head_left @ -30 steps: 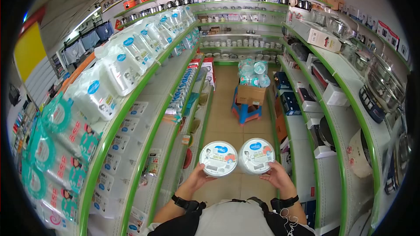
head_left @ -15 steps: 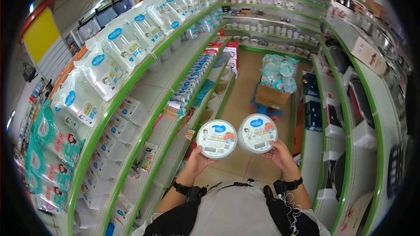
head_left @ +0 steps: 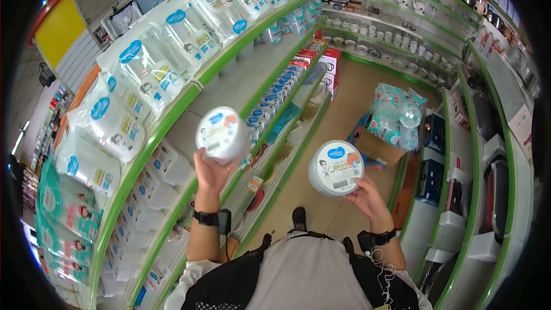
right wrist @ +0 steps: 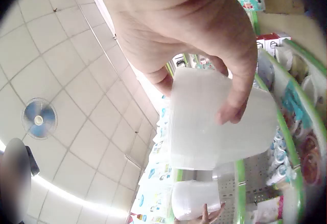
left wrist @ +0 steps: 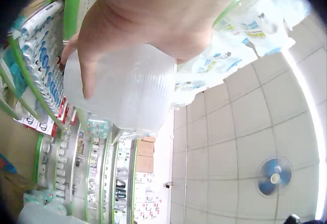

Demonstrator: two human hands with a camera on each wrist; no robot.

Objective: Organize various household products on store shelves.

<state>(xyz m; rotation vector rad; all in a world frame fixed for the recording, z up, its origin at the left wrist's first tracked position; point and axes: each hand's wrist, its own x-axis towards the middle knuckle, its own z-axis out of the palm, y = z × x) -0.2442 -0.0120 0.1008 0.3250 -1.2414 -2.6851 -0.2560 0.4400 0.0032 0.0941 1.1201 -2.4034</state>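
Note:
In the head view my left hand grips a round pack of nested clear plastic bowls with a blue and orange printed label on top. It is raised in front of the left shelf, tilted. The left wrist view shows the thumb and fingers spread around the side of that stack. My right hand holds a like pack of bowls by its lower right edge, above the aisle floor, label facing up. In the right wrist view, fingers curl over the side of this frosted stack.
Left shelving carries bagged plastic cups on top and boxed containers lower down. A carton and bagged teal packs stand on a blue stool in the aisle. Right shelving holds boxes and pans.
The two packs were side by side before me. My left hand has moved its pack left and up towards the left shelf; the right still holds its pack. The view has turned left.

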